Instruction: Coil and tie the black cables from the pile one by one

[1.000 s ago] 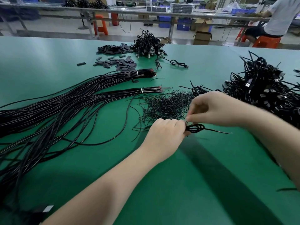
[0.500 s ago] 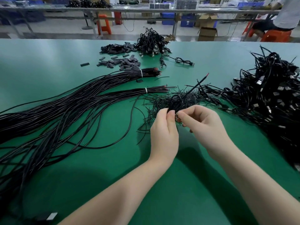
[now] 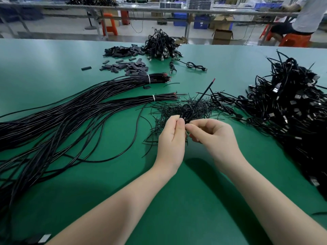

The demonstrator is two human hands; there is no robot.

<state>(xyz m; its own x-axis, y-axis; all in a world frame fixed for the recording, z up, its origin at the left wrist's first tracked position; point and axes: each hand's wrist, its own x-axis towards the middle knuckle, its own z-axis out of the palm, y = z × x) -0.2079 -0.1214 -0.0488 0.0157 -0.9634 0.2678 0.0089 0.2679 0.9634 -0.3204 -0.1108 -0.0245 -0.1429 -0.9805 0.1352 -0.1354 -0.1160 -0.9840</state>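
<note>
A small coiled black cable [image 3: 188, 111] stands upright between my two hands, its red-tipped end [image 3: 208, 87] sticking up to the right. My left hand [image 3: 172, 138] pinches the coil's lower part from the left. My right hand [image 3: 215, 134] pinches at the same spot from the right, fingertips almost meeting the left thumb; whether it holds a tie is hidden. Behind the coil lies a heap of thin black tie wires [image 3: 178, 112]. A long pile of loose black cables [image 3: 53, 121] spreads across the left of the green table [image 3: 194, 200].
A big heap of coiled cables with USB plugs [image 3: 292, 106] fills the right side. A smaller coiled heap [image 3: 161, 45] and flat black sleeve pieces [image 3: 131, 66] lie at the back. A person sits on an orange stool [image 3: 294, 38] beyond the table.
Both hands carried the coil from low near the table edge up over the tie wire heap. The coil turned upright, its red-tipped end now pointing up and right.
</note>
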